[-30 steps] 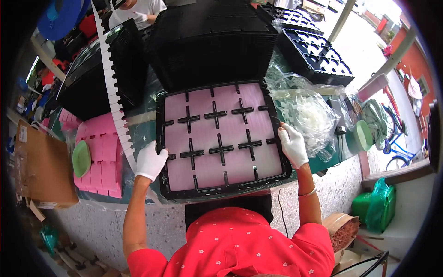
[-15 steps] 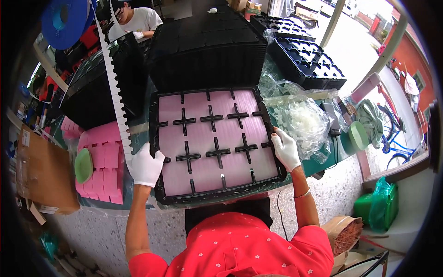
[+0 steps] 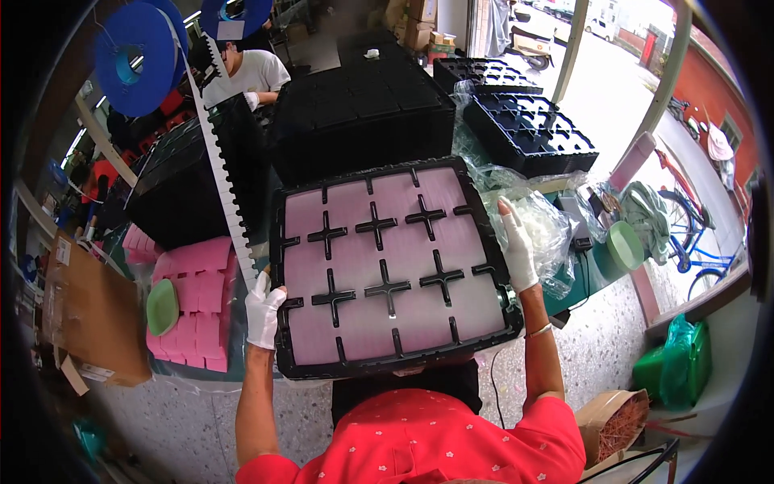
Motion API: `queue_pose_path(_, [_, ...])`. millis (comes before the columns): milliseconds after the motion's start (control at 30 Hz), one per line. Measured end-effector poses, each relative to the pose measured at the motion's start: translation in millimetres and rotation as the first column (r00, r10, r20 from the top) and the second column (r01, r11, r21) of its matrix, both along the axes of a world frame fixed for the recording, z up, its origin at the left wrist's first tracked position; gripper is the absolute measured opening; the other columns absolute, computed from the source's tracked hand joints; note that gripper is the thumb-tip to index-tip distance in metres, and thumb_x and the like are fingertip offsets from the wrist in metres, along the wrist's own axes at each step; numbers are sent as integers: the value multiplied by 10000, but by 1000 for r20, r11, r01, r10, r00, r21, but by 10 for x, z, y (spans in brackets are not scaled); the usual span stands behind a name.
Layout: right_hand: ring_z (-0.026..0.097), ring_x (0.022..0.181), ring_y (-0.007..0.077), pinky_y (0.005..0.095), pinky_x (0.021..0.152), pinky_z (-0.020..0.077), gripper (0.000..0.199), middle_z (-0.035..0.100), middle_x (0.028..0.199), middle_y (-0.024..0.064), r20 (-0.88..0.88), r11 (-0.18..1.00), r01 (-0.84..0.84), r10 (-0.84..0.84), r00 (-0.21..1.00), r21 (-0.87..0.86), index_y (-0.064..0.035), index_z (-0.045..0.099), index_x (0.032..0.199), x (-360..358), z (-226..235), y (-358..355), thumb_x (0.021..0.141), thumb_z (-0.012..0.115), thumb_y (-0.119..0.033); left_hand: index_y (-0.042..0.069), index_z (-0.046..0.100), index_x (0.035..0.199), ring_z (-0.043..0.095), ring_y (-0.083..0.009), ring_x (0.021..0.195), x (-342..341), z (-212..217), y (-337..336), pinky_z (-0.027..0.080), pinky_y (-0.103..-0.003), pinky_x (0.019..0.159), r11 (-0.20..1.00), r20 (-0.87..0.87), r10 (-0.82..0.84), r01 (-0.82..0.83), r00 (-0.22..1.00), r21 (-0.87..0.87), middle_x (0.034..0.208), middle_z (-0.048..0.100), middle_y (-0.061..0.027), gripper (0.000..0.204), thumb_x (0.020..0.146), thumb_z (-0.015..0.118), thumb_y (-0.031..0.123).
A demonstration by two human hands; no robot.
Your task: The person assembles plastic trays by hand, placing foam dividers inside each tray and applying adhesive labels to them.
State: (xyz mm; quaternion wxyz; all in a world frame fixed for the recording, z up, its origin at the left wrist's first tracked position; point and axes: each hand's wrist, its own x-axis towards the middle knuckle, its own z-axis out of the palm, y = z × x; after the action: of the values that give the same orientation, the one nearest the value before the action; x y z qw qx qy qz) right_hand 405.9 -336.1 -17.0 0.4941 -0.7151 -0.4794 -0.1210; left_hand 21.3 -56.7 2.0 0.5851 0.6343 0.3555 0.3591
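Note:
Between my two white-gloved hands is a black plastic tray with raised cross-shaped dividers. Pale pink, partly see-through material fills the spaces around the crosses. My left hand grips the tray's left side near its front corner, thumb at the rim. On the opposite side, my right hand holds the right edge, its fingertips pointing away from me; part of its grip is hidden. The tray sits slightly turned and appears raised off the table.
Behind the tray rises a tall black tray stack. Pink foam pieces and a green dish lie left. A clear bag of white pieces and more black trays are right. A notched white strip hangs at left.
Both hands have brought the tray nearer to me and seemingly upward, turning it slightly. My right hand's fingers have straightened along the tray's right edge.

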Motion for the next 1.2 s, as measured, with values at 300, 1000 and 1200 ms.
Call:
queue_pose_path(300, [520,1274,198,306,1104,359,362,574,1382,110,360,922,-358,287,888,150,19,579,1262,1136,674,201,999,509,-218,-70,395,1468,613,-144,1052,275,892,298,488,-281,947,908,9,-370,363,929,-209,1241,618,-80,632,902,588,133])
queue_pose_path(1000, [646,807,212,334,767,498,298,714,901,116,-326,963,81,-166,931,-258,13,713,1050,2118,1683,2237,903,527,-167,-16,380,1497,389,-275,1424,2232,1412,2444,313,-336,1140,938,-164,-54,107,985,330,1542,414,-178,639,923,571,190])
queue_pose_path(1200, [681,926,387,418,867,540,281,700,952,217,133,873,314,-285,949,-373,-76,757,921,1810,1492,2517,787,552,-214,-71,449,1424,498,-343,1338,2353,994,3141,375,-341,1106,846,-453,51,203,890,494,1400,539,-268,632,890,565,246])
